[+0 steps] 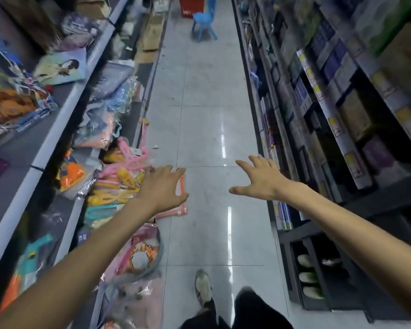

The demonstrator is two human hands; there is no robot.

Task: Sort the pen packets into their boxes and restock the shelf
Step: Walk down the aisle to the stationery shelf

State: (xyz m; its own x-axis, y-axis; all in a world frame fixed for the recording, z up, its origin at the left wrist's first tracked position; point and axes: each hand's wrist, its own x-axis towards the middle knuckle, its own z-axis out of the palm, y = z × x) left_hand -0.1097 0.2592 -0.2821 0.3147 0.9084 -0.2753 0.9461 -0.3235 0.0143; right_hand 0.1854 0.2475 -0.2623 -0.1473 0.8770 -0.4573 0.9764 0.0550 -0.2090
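No pen packets or pen boxes can be made out in this blurred head view. My left hand (163,186) is stretched out over the aisle floor with its fingers spread and nothing in it, just above an orange-pink plastic frame (181,205) at the foot of the left shelf. My right hand (259,179) reaches forward beside the dark right-hand shelf (337,129), fingers apart and empty. Both arms are extended ahead of me.
I stand in a narrow shop aisle with a glossy tiled floor (204,115). The left shelf (64,110) holds bags, toys and pastel hangers (119,184). Boxed goods line the right shelf. A blue plastic chair (203,22) and a red basket (190,5) stand far ahead.
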